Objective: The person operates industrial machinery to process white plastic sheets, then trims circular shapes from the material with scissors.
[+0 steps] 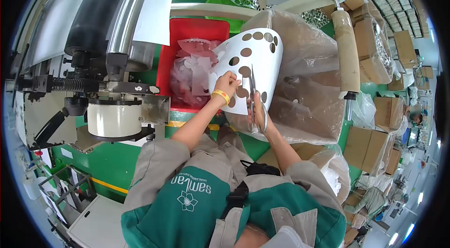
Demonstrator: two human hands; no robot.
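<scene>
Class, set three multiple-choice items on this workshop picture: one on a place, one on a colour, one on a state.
1. Where is the red crate?
A. behind the punched white sheet
B. on a chair
C. on a shelf

2. What colour is the wristband on the left hand?
A. blue
B. yellow
C. black

3. What does the right hand do?
A. hangs free
B. grips scissors
C. holds a cup

Answers: A, the crate shows beyond the sheet; B, the band is yellow; B, fingers sit in the handles, blades at the sheet.
</scene>
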